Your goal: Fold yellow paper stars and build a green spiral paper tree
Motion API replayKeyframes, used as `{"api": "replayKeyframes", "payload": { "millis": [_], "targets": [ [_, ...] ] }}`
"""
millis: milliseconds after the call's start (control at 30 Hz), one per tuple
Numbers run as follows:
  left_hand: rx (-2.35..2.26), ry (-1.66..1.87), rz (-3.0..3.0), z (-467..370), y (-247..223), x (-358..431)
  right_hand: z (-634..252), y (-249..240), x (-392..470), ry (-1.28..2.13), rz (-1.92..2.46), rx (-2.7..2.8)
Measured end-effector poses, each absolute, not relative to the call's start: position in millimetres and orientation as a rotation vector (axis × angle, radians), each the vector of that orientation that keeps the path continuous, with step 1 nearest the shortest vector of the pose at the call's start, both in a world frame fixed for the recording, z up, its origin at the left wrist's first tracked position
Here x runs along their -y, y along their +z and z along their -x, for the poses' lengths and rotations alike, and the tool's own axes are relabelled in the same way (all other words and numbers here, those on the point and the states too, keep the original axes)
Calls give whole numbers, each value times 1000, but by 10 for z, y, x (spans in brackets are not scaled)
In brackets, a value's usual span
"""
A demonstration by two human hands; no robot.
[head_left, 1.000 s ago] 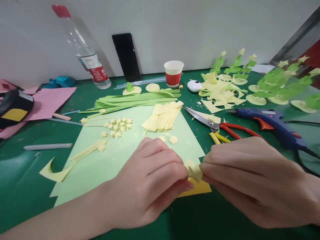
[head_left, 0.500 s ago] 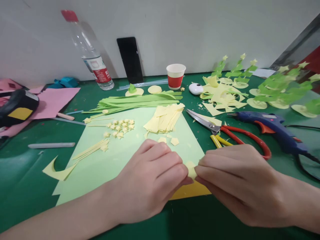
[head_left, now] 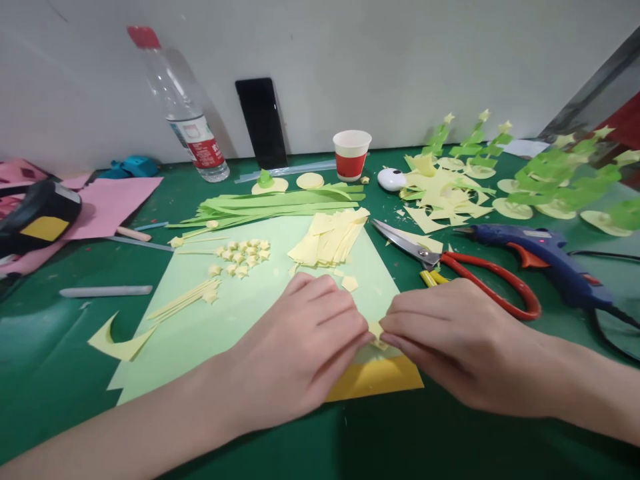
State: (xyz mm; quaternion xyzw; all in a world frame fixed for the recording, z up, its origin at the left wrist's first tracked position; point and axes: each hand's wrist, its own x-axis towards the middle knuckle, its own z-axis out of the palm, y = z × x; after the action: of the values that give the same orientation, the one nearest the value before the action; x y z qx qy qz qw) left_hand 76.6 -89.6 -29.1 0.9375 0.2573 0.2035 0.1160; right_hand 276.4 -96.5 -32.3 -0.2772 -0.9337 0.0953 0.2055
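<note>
Between my fingertips is a small pale yellow paper piece, partly hidden; its exact shape is hard to make out. My left hand pinches its left side, and my right hand pinches the right. Both hands are closed above light green paper sheets. Just beyond them lie a flat paper pentagon and a pile of pale yellow paper strips. Several small folded paper stars sit farther left, near thin yellow paper stems.
Red-handled scissors and a blue glue gun lie at right, before yellow paper scraps and paper plants. Green paper strips, a paper cup, phone and bottle stand or lie at the back.
My hands have drawn closer together, the right one moving left. The paper piece between them now shows small points or folds, and more of the yellow strip below shows.
</note>
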Motion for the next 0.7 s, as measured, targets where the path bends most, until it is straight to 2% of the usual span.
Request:
{"api": "replayKeyframes", "payload": {
  "millis": [400, 700],
  "targets": [
    [-829, 715, -2633, -754, -371, 826, -2745, -422, 884, 227, 823, 2574],
    [-1313, 367, -2644, -255, -14, 289, -2800, -355, 822, 303, 1039, 2526]
  ]
}}
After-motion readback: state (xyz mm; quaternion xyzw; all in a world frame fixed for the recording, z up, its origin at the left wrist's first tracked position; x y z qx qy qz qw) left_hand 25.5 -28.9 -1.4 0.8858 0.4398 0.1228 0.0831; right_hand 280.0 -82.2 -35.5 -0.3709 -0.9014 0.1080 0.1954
